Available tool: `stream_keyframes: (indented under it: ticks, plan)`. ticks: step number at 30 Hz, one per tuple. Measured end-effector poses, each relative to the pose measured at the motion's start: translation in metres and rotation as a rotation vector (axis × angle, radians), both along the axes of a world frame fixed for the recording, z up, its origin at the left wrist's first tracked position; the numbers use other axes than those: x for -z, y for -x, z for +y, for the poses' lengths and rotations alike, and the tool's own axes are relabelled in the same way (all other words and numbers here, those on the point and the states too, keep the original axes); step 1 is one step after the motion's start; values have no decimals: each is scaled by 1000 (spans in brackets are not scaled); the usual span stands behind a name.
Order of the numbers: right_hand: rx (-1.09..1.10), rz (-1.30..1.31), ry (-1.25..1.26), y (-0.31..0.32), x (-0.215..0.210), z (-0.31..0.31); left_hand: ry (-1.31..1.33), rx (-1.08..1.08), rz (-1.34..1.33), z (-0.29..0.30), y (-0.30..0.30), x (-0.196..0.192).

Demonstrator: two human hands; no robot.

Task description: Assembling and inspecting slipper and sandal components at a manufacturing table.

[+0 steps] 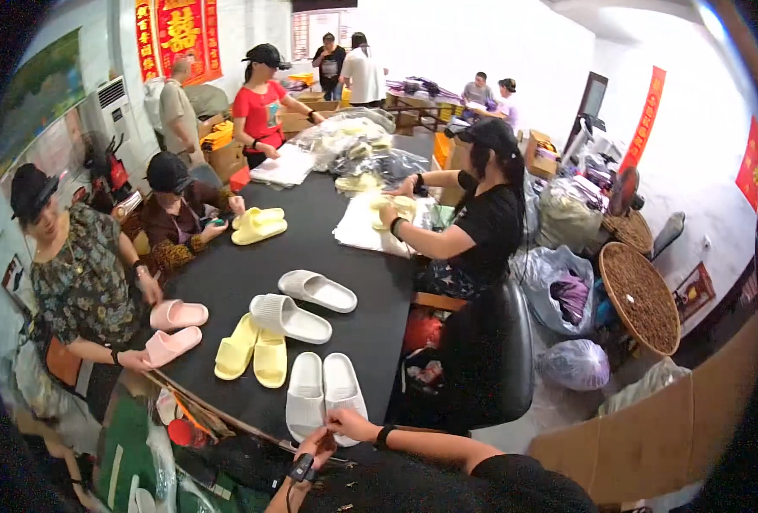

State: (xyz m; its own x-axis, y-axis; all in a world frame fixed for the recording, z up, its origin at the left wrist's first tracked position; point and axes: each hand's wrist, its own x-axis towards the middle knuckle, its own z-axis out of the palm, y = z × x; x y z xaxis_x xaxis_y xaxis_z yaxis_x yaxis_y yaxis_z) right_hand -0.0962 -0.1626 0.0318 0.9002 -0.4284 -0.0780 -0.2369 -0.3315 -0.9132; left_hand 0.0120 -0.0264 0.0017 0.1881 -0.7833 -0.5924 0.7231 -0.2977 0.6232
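My left hand [314,446] and my right hand [352,425] meet at the table's near edge, over the heel ends of a pair of white slippers [345,392]. The fingers of both are pinched together. Whatever they hold is too small to make out. The white pair lies with its toes pointing away from me. Just beyond it are a pair of yellow slippers [270,355] and another white pair, one slipper [292,318] of which overlaps the yellow ones.
At the left, a person holds pink slippers [174,346] on the black table [362,282]. Another sits behind yellow slippers [258,226]. Across the right side, a person in black handles pale yellow slippers [403,208] over white bags. A black chair [490,359] and cardboard [644,436] stand at my right.
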Motion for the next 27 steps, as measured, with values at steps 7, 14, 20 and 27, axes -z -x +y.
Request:
stream_keyframes:
  ticks: [7, 14, 20, 27]
  plan:
    - [14, 74, -40, 13, -12, 0, -35, 54, -49, 2, 5, 7]
    - [44, 40, 106, 17, -1, 4, 36, 75, -11, 6, 9, 11]
    - [32, 59, 32, 14, -7, 8, -60, -7, 7, 9, 12, -15]
    - [37, 54, 47, 15, -3, 7, 26, 12, -143, 8, 19, -37]
